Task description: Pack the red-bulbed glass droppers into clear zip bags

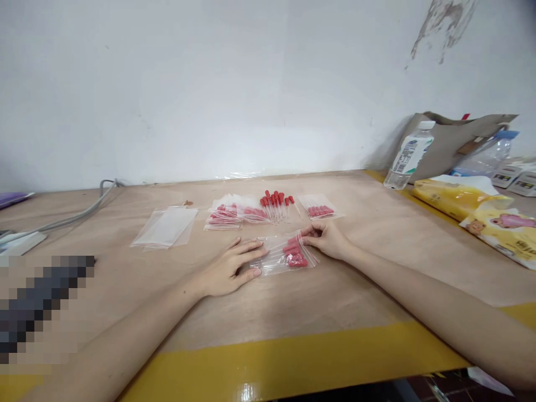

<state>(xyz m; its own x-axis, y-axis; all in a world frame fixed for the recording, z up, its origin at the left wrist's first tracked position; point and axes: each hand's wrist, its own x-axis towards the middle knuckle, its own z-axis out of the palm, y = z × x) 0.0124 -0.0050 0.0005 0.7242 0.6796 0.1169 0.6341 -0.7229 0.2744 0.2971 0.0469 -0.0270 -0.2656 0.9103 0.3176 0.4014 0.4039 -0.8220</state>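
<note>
A clear zip-lock bag [273,245] lies flat before me, holding several droppers with red rubber bulbs [294,252] toward its right, zip end. My left hand [232,265] rests on the bag's left end, fingers stretched out. At the upper right corner, my right hand [324,239] pinches the bag's zip edge between thumb and fingers. Just beyond are loose red-bulbed droppers [274,202]. Filled bags [228,212] lie to their left, and another filled bag [320,207] is on their right.
A stack of flat, transparent bags [167,226] lies left of the filled ones. Grey cable [79,216] runs along the left side. Over on the right stand a water bottle [409,156] and a grey bag [439,145], with yellow packets [464,201] in front. A white wall [251,84] bounds the table.
</note>
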